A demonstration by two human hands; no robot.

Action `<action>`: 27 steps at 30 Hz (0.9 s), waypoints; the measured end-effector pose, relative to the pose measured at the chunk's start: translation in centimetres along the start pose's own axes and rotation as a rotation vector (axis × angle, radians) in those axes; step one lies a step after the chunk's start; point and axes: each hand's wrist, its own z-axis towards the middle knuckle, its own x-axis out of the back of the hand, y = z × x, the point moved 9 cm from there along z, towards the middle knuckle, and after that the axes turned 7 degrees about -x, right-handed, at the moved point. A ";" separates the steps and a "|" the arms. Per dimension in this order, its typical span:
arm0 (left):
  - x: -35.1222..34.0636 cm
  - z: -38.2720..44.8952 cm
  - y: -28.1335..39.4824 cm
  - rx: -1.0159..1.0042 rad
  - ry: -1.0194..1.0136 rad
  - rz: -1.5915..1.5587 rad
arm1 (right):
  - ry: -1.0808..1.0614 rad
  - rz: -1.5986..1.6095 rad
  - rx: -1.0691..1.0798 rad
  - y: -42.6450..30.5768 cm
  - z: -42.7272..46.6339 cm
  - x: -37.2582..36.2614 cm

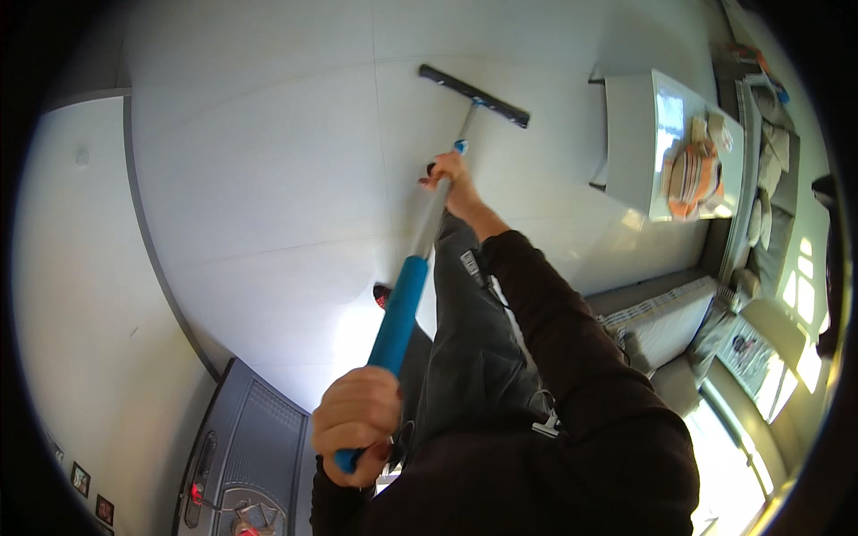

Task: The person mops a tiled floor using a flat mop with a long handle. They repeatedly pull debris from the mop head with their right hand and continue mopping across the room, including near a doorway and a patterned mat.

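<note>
A long-handled floor squeegee runs away from me, its metal pole [432, 218] ending in a wide black head [474, 96] on the pale tiled floor [281, 167]. My left hand [358, 425] is closed around the blue grip [400, 315] near its end. Farther down, my right hand [452, 181] holds the pole just above a blue joint [460, 146]; some of its fingers are spread. The head lies slanted, and from here I cannot tell how firmly it touches the tiles.
A white table [630, 141] with an orange striped cloth item [697, 175] stands right. Beyond are a grey sofa [774, 194] and another cushioned seat [670, 328]. A dark door [248, 449] is at lower left, beside a pale wall [80, 234]. My shoe [381, 295] shows below the pole.
</note>
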 end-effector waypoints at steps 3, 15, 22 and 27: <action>6.4 -10.9 6.6 -0.021 0.165 0.086 | 0.005 -0.092 0.133 -2.5 -10.9 -11.0; 19.0 -41.8 22.7 -0.042 1.350 0.129 | -0.865 -0.541 -0.041 -7.9 -39.3 -40.6; 16.7 -41.0 17.8 0.019 1.247 0.069 | -0.732 -0.725 -0.112 -4.3 -36.1 -29.5; 10.5 -29.5 7.2 0.143 0.956 -0.067 | -0.421 -0.870 -0.184 0.1 -29.2 -12.6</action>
